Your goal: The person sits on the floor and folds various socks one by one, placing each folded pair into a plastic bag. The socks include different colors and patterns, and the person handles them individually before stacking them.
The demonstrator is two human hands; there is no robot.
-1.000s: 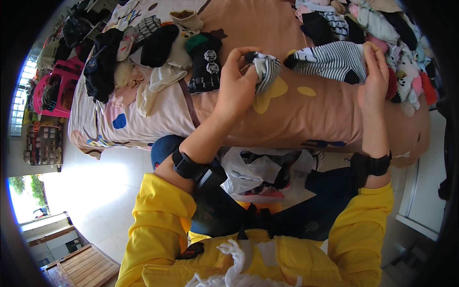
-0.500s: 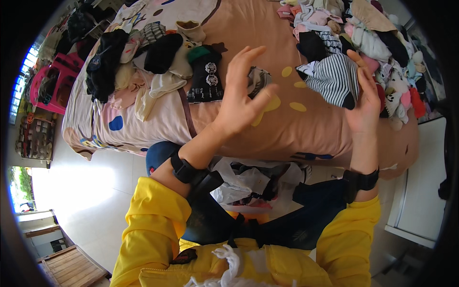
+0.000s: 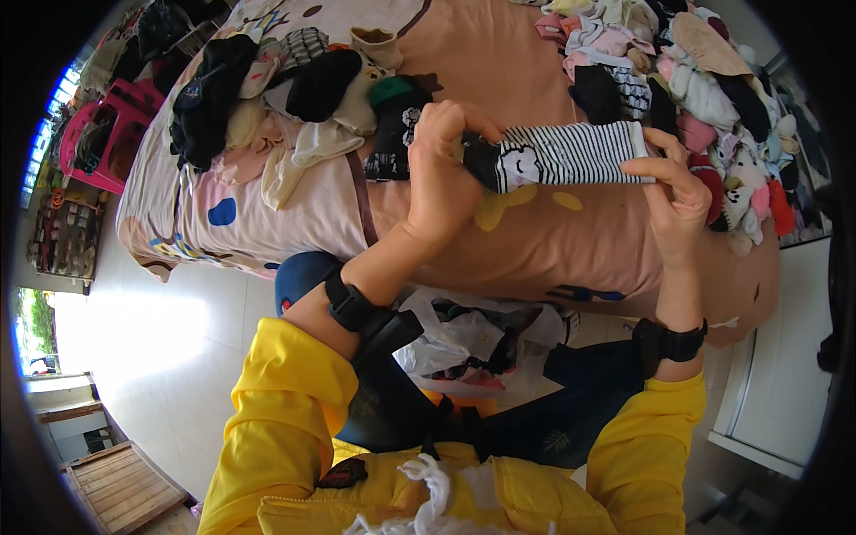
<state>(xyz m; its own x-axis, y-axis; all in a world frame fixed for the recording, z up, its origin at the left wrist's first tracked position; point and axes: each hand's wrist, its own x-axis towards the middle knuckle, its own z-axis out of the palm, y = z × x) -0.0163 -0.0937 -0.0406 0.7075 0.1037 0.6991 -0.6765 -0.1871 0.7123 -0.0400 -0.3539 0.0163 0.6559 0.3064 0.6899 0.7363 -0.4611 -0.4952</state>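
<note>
A black-and-white striped sock (image 3: 580,153) with a pale cartoon figure is stretched sideways between my two hands, above the bed. My left hand (image 3: 443,165) pinches its black end. At the other end, the striped edge is caught between the thumb and fingers of my right hand (image 3: 670,192). Just left of my left hand, partly covered by it, lies a dark sock (image 3: 388,147) with a green part and white figures.
Left on the bed (image 3: 428,241) is a group of socks, including a black one (image 3: 325,86). A large sock pile (image 3: 704,85) fills the back right. Below the bed edge sits an open clear plastic bag (image 3: 446,343) with dark items, between my legs. A pink stool (image 3: 111,134) stands far left.
The striped sock, bunched at my right hand before, is now pulled out flat. My left hand, open earlier, has closed on its black end.
</note>
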